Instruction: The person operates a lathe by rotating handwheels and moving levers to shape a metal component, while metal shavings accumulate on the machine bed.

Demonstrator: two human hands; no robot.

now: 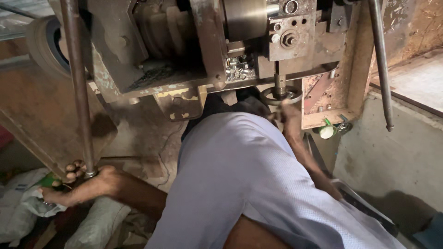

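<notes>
Steel, the long lever rod (pixel 77 87) ran down the machine's (pixel 221 46) left side, its lower end clenched in the left hand (pixel 87 182). Blurred at the small handwheel (pixel 280 94), the right hand's (pixel 288 115) grip couldn't be told; fingers there risked pinching.

The floor (pixel 138 138) is dusty brown concrete, stained dark in places. On it at lower left lie white woven sacks (pixel 18 207), one grey-white sack (pixel 99 223) beside them. The worn metal machine (pixel 184 60) stands over the floor.
</notes>
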